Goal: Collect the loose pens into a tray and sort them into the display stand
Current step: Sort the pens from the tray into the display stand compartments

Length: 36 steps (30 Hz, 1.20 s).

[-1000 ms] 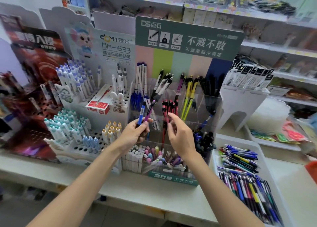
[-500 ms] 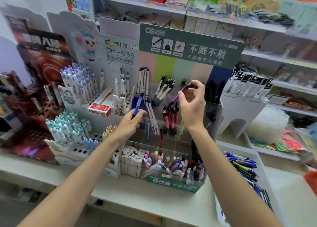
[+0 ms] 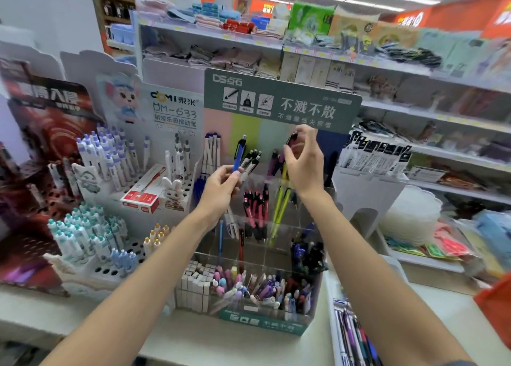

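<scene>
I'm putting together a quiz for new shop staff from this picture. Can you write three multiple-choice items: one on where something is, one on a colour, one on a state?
1. Where does the tray of loose pens lie relative to the display stand?
A. to its left
B. to its right
C. on top of it

2. What colour is the pen in the left hand?
A. blue
B. yellow
C. white

3. What is the right hand doing?
A. lying flat on the counter
B. pinching a dark pen above the stand
C. hanging empty

Answers:
1 B: the tray sits at the stand's right side on the counter.
2 A: the barrel above the fingers is blue.
3 B: the fingers close on the pen over the upper compartments.
</scene>
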Available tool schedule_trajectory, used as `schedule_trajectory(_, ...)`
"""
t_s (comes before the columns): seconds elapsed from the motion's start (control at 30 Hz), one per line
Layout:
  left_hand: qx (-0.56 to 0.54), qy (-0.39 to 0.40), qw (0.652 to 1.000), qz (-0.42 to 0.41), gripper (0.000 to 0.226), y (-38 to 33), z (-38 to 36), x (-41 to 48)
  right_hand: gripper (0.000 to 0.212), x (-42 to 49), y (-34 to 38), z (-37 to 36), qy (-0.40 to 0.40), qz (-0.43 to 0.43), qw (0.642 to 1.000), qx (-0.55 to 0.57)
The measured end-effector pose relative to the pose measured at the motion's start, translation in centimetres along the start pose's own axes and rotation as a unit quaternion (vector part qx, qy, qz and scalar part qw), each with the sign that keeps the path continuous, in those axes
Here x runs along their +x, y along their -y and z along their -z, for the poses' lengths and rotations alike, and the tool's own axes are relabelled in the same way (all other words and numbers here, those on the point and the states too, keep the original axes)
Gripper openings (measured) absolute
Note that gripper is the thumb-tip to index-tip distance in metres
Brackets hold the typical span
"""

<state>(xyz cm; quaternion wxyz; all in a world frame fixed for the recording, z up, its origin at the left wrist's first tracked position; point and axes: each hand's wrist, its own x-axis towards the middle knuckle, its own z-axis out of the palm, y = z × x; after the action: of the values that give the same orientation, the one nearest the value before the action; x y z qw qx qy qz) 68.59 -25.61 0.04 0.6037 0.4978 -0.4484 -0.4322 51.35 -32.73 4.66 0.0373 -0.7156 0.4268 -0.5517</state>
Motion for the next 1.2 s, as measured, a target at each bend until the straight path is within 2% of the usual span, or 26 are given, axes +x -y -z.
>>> schedule_trajectory(0.1,-0.007,0.001,1.0,0.0,0.017,0.2,-0.4,-0.2,0.028,-1.1,-1.3,-0.7,0.057,0.054,0.994,-0.075)
schedule_trajectory(0.17,-0.01,0.005,1.0,0.0,0.016,0.3,-0.4,-0.4,0.019,-1.6,-1.7,-1.1,0.047,0.088,0.983,-0.156)
schedule_trajectory(0.23,-0.016,0.01,1.0,0.002,0.017,0.5,-0.2,-0.6,0.025,-1.6,-1.5,-1.1,0.016,0.084,0.981,-0.176)
schedule_trajectory(0.3,-0.012,0.017,1.0,0.005,0.017,0.6,-0.1,-0.7,0.034,-1.5,-0.5,-0.6,0.005,0.072,0.99,-0.123)
schedule_trajectory(0.4,-0.013,0.054,0.998,0.004,0.016,0.7,-0.3,-0.9,0.043,-1.9,2.1,-0.2,0.098,0.027,0.994,0.041)
schedule_trajectory(0.5,-0.007,0.099,0.995,-0.006,0.016,0.7,-0.4,-1.4,0.047,-3.1,3.9,-0.7,0.151,0.005,0.984,0.091)
schedule_trajectory(0.57,-0.002,0.084,0.996,-0.011,0.019,0.9,-0.1,-1.8,0.043,-3.4,4.2,-0.7,0.111,-0.002,0.988,0.108)
schedule_trajectory(0.7,0.026,-0.032,0.999,-0.013,0.019,1.4,2.4,-2.4,0.034,-2.6,3.7,0.6,0.022,-0.023,0.994,0.106)
schedule_trajectory(0.93,0.005,-0.115,0.993,0.007,0.02,2.0,6.4,-3.2,0.039,-5.7,3.7,-0.5,0.029,-0.022,0.996,0.086)
schedule_trajectory(1.07,0.015,-0.106,0.994,0.019,0.021,2.6,6.6,-3.8,0.039,-8.5,3.8,-1.0,0.047,-0.009,0.996,0.076)
schedule_trajectory(1.2,0.022,-0.064,0.997,0.036,0.021,3.1,4.0,-3.4,0.034,-8.5,1.6,2.4,-0.033,-0.025,0.998,0.038)
